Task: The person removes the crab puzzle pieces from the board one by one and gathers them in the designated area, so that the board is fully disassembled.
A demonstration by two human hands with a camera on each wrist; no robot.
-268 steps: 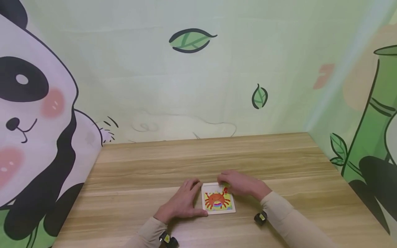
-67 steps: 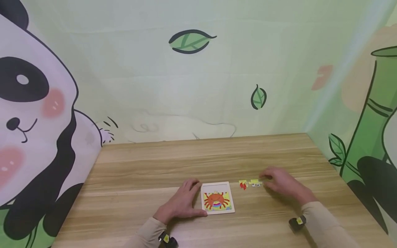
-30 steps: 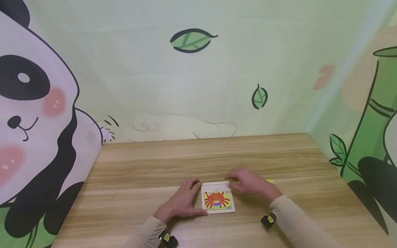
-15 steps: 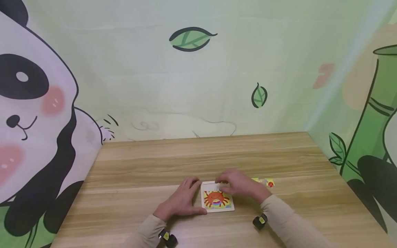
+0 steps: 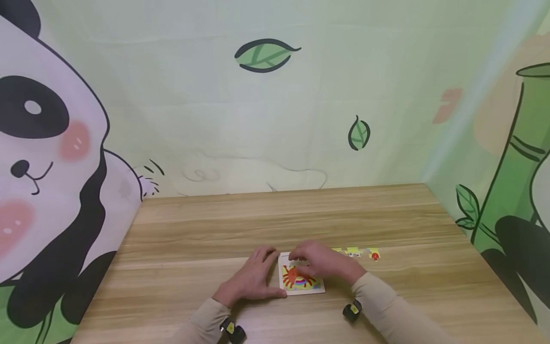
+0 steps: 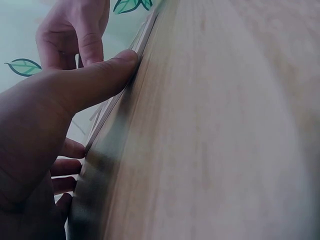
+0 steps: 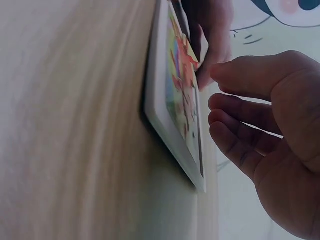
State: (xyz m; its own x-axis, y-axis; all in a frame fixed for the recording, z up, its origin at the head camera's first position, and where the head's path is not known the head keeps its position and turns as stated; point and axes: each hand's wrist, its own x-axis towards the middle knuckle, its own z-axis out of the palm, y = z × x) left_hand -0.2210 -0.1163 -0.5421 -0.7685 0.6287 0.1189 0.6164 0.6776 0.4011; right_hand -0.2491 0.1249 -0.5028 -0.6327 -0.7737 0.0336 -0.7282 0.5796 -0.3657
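A crab jigsaw puzzle (image 5: 307, 286) lies in a white frame (image 5: 318, 292) on the table. Its lower part is filled, and a pale strip shows along the back. My left hand (image 5: 249, 279) holds the frame's left side, thumb at the near corner, fingers at the far one. Over the puzzle's back left part hovers my right hand (image 5: 320, 260), its fingers loosely bent and thumb and forefinger apart. In the right wrist view, a puzzle piece (image 7: 190, 55) with a red claw sticks up from the frame, just short of the right fingertips (image 7: 216, 74).
Several loose yellow puzzle pieces (image 5: 354, 250) lie right of the frame, partly behind the right hand. One loose piece (image 5: 375, 254) bears a red shape. The wooden table (image 5: 206, 224) meets a printed cloth wall (image 5: 193, 119) at the back.
Puzzle pieces from the back row now lie loose on the right. My right hand has come back from them and moved left across the frame. The left hand keeps its hold.
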